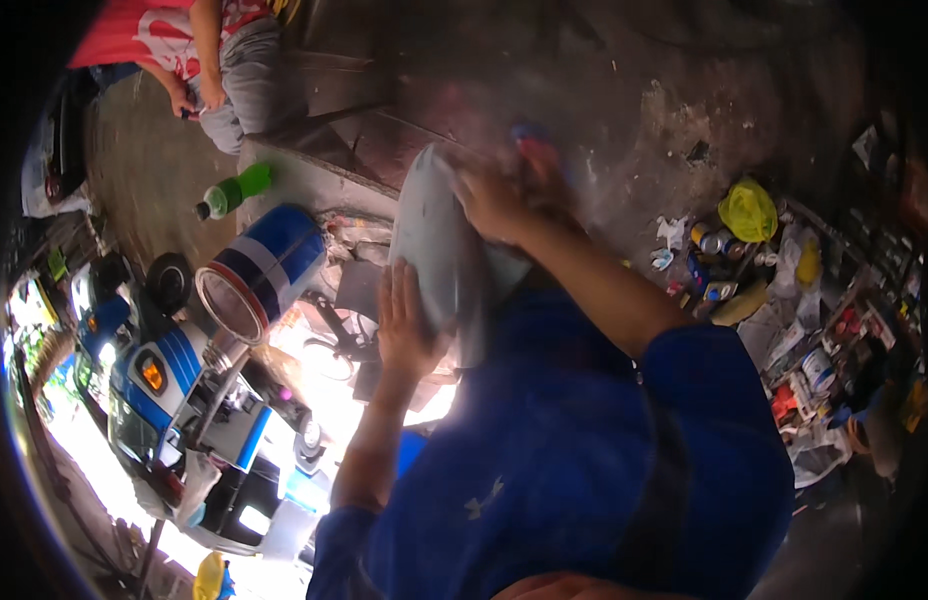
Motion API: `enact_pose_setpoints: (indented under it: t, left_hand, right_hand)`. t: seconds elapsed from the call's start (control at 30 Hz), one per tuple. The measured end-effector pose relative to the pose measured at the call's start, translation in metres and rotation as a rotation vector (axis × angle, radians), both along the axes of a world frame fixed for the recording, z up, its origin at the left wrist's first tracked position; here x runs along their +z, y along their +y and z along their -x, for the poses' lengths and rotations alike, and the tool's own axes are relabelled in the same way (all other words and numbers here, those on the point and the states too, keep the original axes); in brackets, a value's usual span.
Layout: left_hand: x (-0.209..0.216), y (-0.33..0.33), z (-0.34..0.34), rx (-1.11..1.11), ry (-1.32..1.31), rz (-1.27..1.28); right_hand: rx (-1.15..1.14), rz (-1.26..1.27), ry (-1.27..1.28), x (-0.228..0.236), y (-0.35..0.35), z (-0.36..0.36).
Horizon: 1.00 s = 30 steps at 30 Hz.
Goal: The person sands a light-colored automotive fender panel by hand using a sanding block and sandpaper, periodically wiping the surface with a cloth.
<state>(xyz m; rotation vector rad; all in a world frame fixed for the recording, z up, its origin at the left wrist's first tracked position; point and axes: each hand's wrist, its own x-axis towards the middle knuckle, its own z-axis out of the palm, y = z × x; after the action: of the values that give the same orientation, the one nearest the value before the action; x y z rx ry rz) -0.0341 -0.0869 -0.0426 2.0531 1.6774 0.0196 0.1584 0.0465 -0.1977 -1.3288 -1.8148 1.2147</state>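
Observation:
A smooth, grey, curved panel (429, 225) with a tapered top stands tilted in front of my body. My left hand (409, 320) lies against its lower left side, fingers stretched flat on the surface. At its upper right side is my right hand (499, 205), smeared by motion, so I cannot tell whether it grips anything. Just beyond that hand is a blurred red-and-blue patch (536, 150) that I cannot make out. The panel's right edge and underside are partly hidden by my arm and blue shirt.
At left are a blue-and-white cylinder (274, 260), a green bottle (232, 192) and a vehicle with a lit orange lamp (152, 375). A person in red (159, 40) sits at upper left. Clutter with a yellow bag (749, 210) lies at right.

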Motion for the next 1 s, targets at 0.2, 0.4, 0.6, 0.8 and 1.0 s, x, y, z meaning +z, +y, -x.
enact_pose_setpoints:
  t: [0.2, 0.4, 0.6, 0.8, 1.0]
  left_hand:
    - [0.005, 0.002, -0.004, -0.002, 0.015, 0.003]
    - [-0.001, 0.004, 0.003, -0.030, -0.030, -0.032]
    - [0.002, -0.003, 0.009, 0.008, -0.007, 0.007]
    - [0.005, 0.003, -0.001, -0.044, 0.011, -0.006]
    - [0.003, -0.003, 0.004, -0.038, 0.018, -0.002]
  right_hand:
    - [-0.163, 0.011, 0.246, 0.004, 0.008, 0.011]
    - [-0.014, 0.824, 0.392, -0.056, 0.120, -0.010]
    - [-0.119, 0.480, 0.354, -0.029, 0.019, 0.001]
    - [-0.141, 0.393, 0.433, -0.016, 0.011, 0.007]
    - [-0.186, 0.667, 0.627, 0.005, -0.002, -0.003]
